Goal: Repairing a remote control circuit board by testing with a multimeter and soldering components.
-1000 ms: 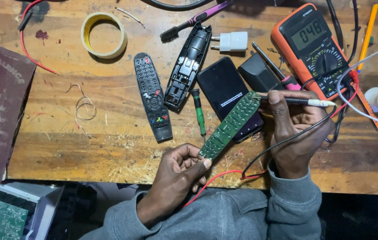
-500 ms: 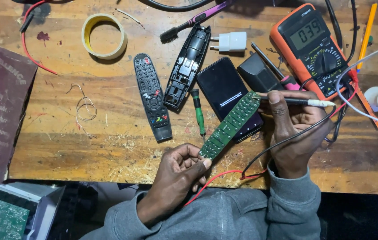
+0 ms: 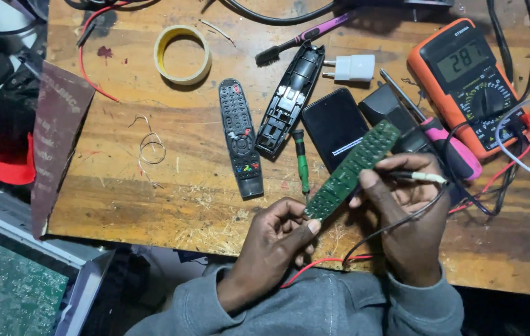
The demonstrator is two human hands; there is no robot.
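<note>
Green and long, the board (image 3: 352, 169) slants above the wooden worktop (image 3: 171, 193) — its lower end is pinched in the left hand (image 3: 277, 239), fingers closed on its edge. The right hand (image 3: 405, 205) is shut around a probe (image 3: 417, 177), thumb resting on the middle of the board; the probe lies across the fingers, its tip hidden behind the thumb. Black and red leads (image 3: 364, 246) trail from that hand toward the orange meter (image 3: 464, 74) at the right, whose display is lit. Under the board's upper end lies a dark phone (image 3: 333, 124), with a pink-handled screwdriver (image 3: 445, 143) just beside the right hand. Left of the phone sit a small green screwdriver (image 3: 302, 165), an opened black remote shell (image 3: 290, 99) and a whole remote (image 3: 240, 137) — side by side, near one another. Farther up are a roll of tape (image 3: 182, 54), a white plug (image 3: 352, 67) and a purple toothbrush (image 3: 302, 37).
</note>
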